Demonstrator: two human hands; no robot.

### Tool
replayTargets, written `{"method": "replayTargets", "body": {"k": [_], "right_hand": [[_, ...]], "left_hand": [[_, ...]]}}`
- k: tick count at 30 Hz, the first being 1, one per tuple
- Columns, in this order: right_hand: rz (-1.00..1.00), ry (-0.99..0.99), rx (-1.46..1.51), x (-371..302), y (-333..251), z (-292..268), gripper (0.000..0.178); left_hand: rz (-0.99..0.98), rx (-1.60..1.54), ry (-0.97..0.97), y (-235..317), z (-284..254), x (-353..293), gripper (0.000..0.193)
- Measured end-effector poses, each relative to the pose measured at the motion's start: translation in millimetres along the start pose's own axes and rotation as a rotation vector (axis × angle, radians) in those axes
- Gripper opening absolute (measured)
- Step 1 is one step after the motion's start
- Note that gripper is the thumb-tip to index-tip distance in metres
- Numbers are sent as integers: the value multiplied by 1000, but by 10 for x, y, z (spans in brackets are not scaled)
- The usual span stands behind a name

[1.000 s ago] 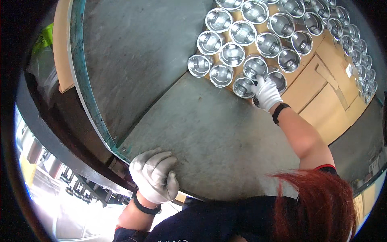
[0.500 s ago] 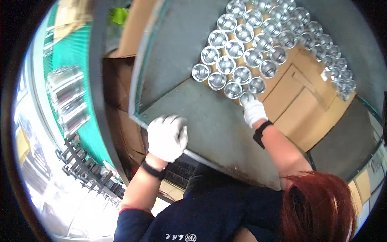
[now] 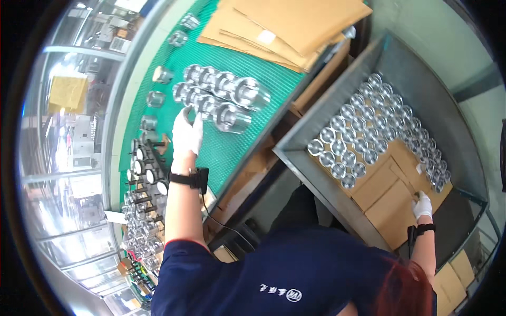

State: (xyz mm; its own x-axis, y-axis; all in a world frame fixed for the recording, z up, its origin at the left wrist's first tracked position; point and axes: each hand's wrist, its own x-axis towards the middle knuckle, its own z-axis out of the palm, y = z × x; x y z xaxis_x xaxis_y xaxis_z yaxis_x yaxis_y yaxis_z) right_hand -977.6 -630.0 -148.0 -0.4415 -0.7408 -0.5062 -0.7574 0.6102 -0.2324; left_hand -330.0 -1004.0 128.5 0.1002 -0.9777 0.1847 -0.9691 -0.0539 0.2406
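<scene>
My left hand (image 3: 188,132), in a white glove, reaches over the green mat (image 3: 219,163) with thumb and fingers apart. Just beyond its fingertips, shiny metal pistons (image 3: 232,117) lie on their sides in two rows. I see nothing in its grasp. My right hand (image 3: 422,205), also gloved, is low over the brown cardboard sheet (image 3: 379,192) inside the grey metal bin (image 3: 300,158). Its small fingers look parted, with no piston between them. Many more pistons (image 3: 348,181) stand on the cardboard toward the bin's far side.
Brown cardboard sheets (image 3: 274,26) are stacked at the mat's far end. Single pistons (image 3: 156,98) line the mat's left edge. A dark rack of rods (image 3: 150,174) stands left of my left forearm. A cable (image 3: 226,225) hangs from the left wristband.
My view has swung left toward the mat. My left hand has left the bin's rim and reached over the mat. The right hand has moved off the pistons to bare cardboard.
</scene>
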Motion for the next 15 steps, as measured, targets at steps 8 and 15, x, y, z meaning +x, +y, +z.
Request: {"method": "replayTargets", "body": {"k": [8,15], "right_hand": [[-758,54,189,-59,-3955,-1109,40],[-1250,-14,-160,-56,-6911,-1029,53]], "left_hand": [[-203,40,-351,-1065,442,1696,83],[-373,-86,-896,-949,634,2223,91]]}}
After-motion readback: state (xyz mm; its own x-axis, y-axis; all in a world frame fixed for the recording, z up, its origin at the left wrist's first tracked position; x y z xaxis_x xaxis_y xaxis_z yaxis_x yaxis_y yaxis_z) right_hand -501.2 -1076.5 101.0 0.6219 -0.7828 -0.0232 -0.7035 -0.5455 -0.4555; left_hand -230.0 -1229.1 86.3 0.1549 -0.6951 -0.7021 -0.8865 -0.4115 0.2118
